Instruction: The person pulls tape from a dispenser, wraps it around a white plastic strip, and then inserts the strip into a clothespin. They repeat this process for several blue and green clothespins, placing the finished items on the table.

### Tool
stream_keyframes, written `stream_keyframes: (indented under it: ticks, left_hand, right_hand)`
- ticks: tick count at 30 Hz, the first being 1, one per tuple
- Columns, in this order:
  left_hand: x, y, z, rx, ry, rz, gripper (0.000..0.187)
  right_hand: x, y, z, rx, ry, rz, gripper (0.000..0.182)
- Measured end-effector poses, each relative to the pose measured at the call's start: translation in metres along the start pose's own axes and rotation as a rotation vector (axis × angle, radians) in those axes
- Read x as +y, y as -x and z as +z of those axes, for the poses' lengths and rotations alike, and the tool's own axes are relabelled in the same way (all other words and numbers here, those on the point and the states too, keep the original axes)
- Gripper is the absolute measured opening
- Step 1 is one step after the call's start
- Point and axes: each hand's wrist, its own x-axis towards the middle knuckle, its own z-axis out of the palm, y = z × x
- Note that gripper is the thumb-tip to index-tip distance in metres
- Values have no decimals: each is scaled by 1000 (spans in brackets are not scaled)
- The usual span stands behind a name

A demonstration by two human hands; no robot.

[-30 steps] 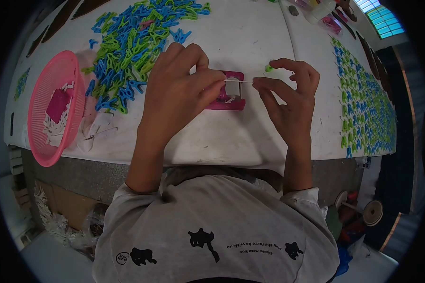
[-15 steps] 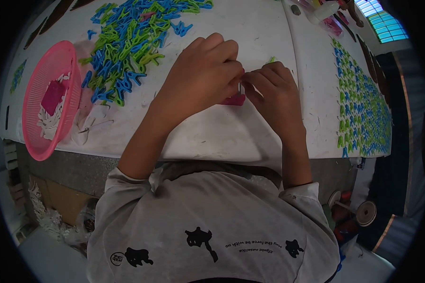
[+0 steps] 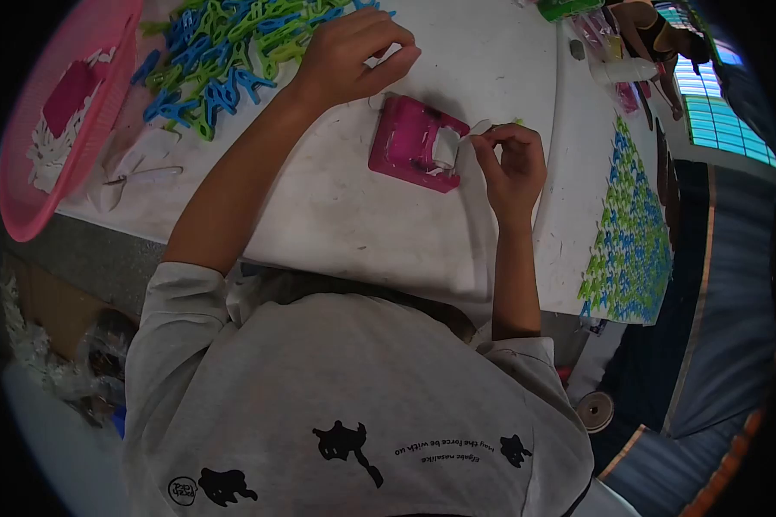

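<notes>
My right hand (image 3: 516, 168) is closed in a pinch on a small white piece (image 3: 481, 127), at the right side of a bright pink block (image 3: 397, 159). The block lies tilted on the white table, with a white strip (image 3: 445, 148) in the recess on its right side. My left hand (image 3: 353, 56) is above and left of the block, at the right edge of a heap of blue and green plastic clips (image 3: 224, 60). Its fingers are curled loosely, with thumb and forefinger apart and nothing visible between them. A bit of green (image 3: 517, 121) shows behind my right fingers.
A pink basket (image 3: 17, 185) at the left holds white pieces and another pink block (image 3: 69, 99). Scissors-like white-handled tool (image 3: 151, 175) lies beside it. Rows of blue and green clips (image 3: 629, 233) cover the right side. A white bottle (image 3: 625, 71) and another person (image 3: 655, 39) are at upper right.
My left hand has left the pink block and moved up and left toward the clip heap. The block is now uncovered. My right hand stays near its right side, and the view has shifted.
</notes>
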Motion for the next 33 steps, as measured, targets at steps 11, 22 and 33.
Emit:
stream_keyframes:
  ticks: [11, 22, 33]
  left_hand:
    - [-3, -4, 9, 15, 12, 43, 8]
    - [-2, -6, 9, 23, 19, 75, 8]
    - [-3, -4, 9, 33, 37, 86, 8]
  right_hand:
    - [11, 1, 5, 29, 78, -53, 25]
    - [8, 0, 2, -51, 276, -98, 23]
    - [-6, -7, 4, -172, 551, -154, 22]
